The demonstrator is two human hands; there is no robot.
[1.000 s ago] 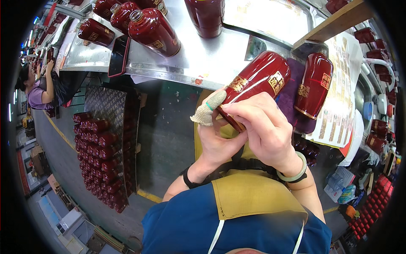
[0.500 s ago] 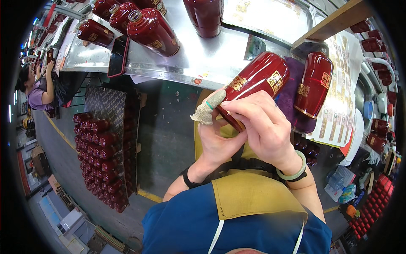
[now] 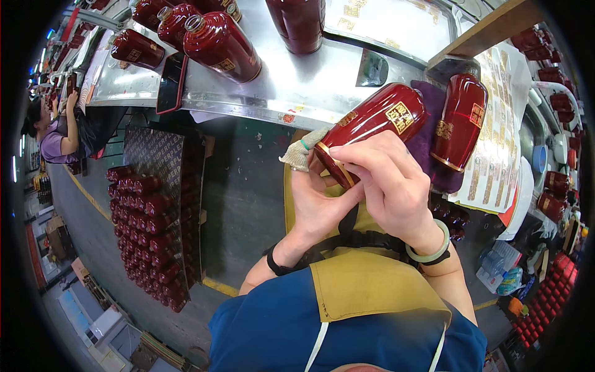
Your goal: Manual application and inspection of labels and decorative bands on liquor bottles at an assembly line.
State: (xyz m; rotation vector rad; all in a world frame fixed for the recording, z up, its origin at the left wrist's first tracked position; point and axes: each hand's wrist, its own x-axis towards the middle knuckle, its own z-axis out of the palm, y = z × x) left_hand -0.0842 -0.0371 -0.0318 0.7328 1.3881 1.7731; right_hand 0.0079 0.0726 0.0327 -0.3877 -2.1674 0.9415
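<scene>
A glossy dark red bottle (image 3: 362,127) with gold labels lies tilted across my hands, its base toward me and its far end over a purple cloth (image 3: 424,133). My left hand (image 3: 315,208) is wrapped around the base end; a knitted finger cover (image 3: 300,154) with a green band sits on a finger, partly behind the bottle. My right hand (image 3: 396,186) is closed, its fingers bent and the index fingertip at the bottle's side near the gold-rimmed base. Whatever those fingers may pinch is hidden. Just to the right lies a second red bottle (image 3: 457,127) on the cloth.
Several red bottles (image 3: 223,49) stand on the metal table (image 3: 279,93), near a phone-like dark slab (image 3: 171,84) at its edge. Sheets of gold stickers (image 3: 489,149) lie right, beneath a wooden bar (image 3: 480,36). Stacked bottles (image 3: 145,229) stand lower left; a co-worker (image 3: 59,133) is far left.
The bottle has rolled in my hands, so one gold label faces up more and the other has turned toward its left edge. My right hand has shifted slightly, and the finger cover is more hidden.
</scene>
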